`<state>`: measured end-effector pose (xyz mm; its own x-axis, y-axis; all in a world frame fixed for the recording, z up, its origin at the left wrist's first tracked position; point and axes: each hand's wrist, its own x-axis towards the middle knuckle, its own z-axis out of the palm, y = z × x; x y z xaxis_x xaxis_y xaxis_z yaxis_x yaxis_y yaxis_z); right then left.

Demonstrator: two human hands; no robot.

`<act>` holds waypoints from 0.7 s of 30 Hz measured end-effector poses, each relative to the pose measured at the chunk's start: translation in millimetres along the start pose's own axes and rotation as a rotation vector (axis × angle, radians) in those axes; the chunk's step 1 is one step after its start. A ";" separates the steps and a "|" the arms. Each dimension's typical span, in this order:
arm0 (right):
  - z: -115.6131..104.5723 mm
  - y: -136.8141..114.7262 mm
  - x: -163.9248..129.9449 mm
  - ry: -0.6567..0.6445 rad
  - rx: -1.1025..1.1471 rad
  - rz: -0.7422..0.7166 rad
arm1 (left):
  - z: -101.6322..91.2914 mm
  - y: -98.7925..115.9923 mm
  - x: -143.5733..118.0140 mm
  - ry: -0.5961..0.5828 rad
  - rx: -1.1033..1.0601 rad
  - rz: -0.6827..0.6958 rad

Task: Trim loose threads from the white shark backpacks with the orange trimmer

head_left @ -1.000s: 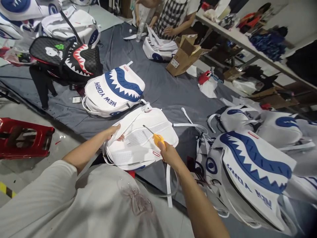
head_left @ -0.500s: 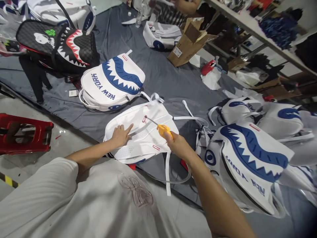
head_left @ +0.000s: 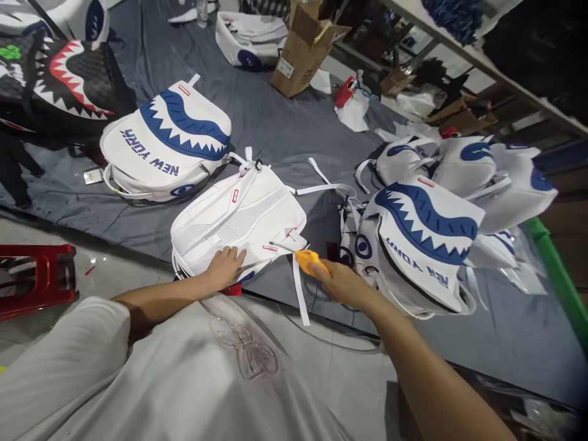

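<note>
A white backpack (head_left: 261,211) lies with its strapped, mesh-padded back facing up in front of me. My left hand (head_left: 225,267) is at its near edge, fingers bent together over the near shoulder strap (head_left: 269,248); the grip's underside is hidden. In my right hand (head_left: 342,283) is an orange air blow gun (head_left: 311,260), its thin nozzle pointing left across the near strap. A loose white webbing strap (head_left: 301,294) hangs over the table edge just below the gun. A clear hose (head_left: 340,346) curves below my right hand.
Beyond lies a white backpack with blue shark teeth (head_left: 179,135); a black one (head_left: 78,79) is at left. More white backpacks (head_left: 427,226) crowd the right. A cardboard box (head_left: 298,61) stands at the back, and a red stool (head_left: 39,278) is on the floor left.
My left hand has gone from spread fingers on the back panel to the near strap. The blow gun has moved down toward me, from the panel to the near strap. The view has shifted right.
</note>
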<state>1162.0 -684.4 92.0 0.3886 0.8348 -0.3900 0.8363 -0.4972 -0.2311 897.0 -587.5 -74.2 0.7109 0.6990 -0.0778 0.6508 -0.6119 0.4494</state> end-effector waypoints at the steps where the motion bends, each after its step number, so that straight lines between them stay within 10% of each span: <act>1: 0.6 3.0 -6.2 -0.055 0.038 -0.007 | -3.0 -4.9 5.3 0.022 -0.148 -0.061; 6: 5.8 11.4 -29.2 -0.207 0.097 0.056 | -23.4 -28.7 35.2 -0.005 -0.852 -0.551; 10: 5.3 9.3 -24.4 -0.093 -0.043 0.047 | -16.2 -9.2 44.5 -0.076 -0.902 -0.581; 16: -15.5 -3.4 -1.0 0.095 -0.199 0.117 | 7.4 49.7 38.2 0.063 -0.244 -0.177; 21: -9.5 -12.0 -3.6 0.030 -0.239 0.117 | 9.7 61.0 41.6 -0.002 -0.008 -0.132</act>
<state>1154.3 -679.2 104.6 0.4959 0.7837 -0.3741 0.8515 -0.5233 0.0326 968.9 -599.3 -58.6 0.6200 0.7723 -0.1383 0.7364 -0.5119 0.4423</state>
